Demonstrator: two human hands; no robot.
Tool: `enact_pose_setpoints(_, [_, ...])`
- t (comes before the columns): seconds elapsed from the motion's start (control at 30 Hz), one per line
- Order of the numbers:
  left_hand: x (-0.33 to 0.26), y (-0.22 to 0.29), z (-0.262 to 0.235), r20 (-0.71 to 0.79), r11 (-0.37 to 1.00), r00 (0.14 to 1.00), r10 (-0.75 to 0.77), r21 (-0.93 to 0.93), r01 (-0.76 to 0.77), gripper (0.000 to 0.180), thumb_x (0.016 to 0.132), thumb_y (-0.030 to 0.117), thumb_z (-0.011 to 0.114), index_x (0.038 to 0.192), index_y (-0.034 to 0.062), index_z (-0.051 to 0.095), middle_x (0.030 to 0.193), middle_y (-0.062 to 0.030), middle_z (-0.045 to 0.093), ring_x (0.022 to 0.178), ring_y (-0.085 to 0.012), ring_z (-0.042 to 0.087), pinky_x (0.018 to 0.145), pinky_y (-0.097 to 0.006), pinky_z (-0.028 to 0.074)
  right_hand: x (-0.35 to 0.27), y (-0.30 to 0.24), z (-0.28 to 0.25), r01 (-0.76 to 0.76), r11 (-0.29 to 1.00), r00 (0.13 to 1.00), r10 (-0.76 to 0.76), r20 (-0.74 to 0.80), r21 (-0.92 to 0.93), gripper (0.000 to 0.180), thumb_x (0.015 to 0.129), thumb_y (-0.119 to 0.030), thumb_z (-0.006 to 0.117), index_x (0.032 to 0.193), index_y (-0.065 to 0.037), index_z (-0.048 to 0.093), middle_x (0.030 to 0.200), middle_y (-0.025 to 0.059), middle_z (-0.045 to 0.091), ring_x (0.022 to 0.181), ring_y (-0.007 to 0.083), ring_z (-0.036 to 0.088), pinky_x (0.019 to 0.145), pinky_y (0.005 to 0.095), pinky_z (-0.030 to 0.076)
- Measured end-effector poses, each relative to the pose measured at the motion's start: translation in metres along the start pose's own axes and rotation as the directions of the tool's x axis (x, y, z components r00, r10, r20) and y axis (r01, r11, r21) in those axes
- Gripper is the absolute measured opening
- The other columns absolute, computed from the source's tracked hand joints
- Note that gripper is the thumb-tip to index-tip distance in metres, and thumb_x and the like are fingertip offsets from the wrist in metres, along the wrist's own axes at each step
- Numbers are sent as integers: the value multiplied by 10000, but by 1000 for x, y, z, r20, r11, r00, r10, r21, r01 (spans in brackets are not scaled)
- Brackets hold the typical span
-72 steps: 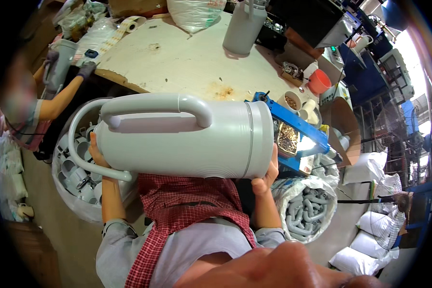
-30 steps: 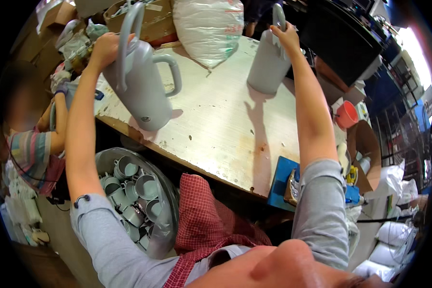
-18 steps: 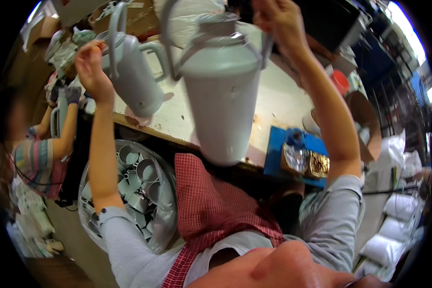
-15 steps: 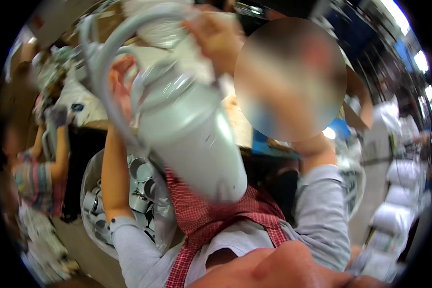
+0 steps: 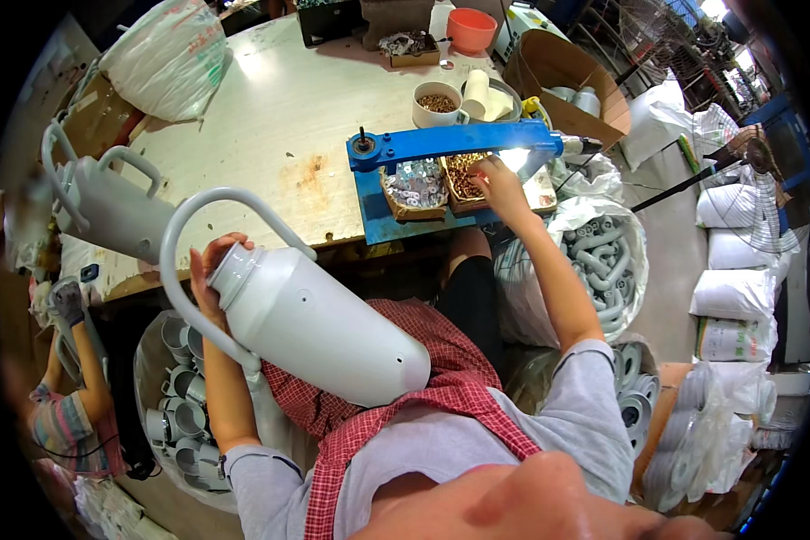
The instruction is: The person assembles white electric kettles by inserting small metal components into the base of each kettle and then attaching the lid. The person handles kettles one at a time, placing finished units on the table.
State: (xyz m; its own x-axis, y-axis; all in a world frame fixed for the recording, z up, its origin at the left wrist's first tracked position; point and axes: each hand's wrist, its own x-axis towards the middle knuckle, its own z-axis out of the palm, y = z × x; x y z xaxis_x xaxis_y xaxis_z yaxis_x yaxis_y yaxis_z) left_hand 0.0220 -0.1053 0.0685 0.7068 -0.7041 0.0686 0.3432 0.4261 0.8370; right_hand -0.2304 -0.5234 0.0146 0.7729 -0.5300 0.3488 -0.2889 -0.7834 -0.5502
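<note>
A grey, bottle-shaped jug with a narrow neck and small holes in its side lies tilted across my lap, its base against the red checked apron. One large curved grey handle arches from its side over the neck. My left hand is closed round the neck end, the fingertips at its rim. Over at the blue bench tool, my right hand reaches into a small box of copper-coloured rivets. Its fingers are drawn together among them; anything they pinch is too small to see. Beside it stands a box of small silvery metal pieces.
Another grey jug with handles stands on the table's left edge. A bag of grey handles is at my right, and a bag of grey metal parts at my left. A co-worker's gloved hand shows at far left.
The jug has come down from before me to my lap, neck toward my left hand. My right hand has left the jug's handle area and moved to the rivet box.
</note>
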Motion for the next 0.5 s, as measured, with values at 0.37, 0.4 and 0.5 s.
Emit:
enact_pose_setpoints(0.37, [20,-17,26,24,970,999,46,239,-51,585,972,548,426,1050,5,629,1171,-146,572,1044,-244,583,923,-399,497,18,11,14,201,920,968,-135,209,-336,120,861,-159,612,956,-92,640,975,112,642,1008,327,600,801,439,502])
enact_pose_setpoints(0.4, [20,-16,19,52,961,997,55,269,-67,572,962,542,452,1052,5,625,1174,-141,569,1054,-245,577,926,-398,493,12,6,12,76,941,979,-7,206,-329,120,863,-162,615,961,-97,641,982,105,641,1010,322,601,781,438,508])
enact_pose_setpoints(0.5, [22,-16,3,148,933,988,53,345,-101,544,930,525,530,1059,3,611,1182,-128,562,1084,-248,562,935,-395,482,-5,3,7,96,956,993,-75,86,-275,155,879,-179,622,1011,-99,637,963,106,651,972,327,617,777,440,512])
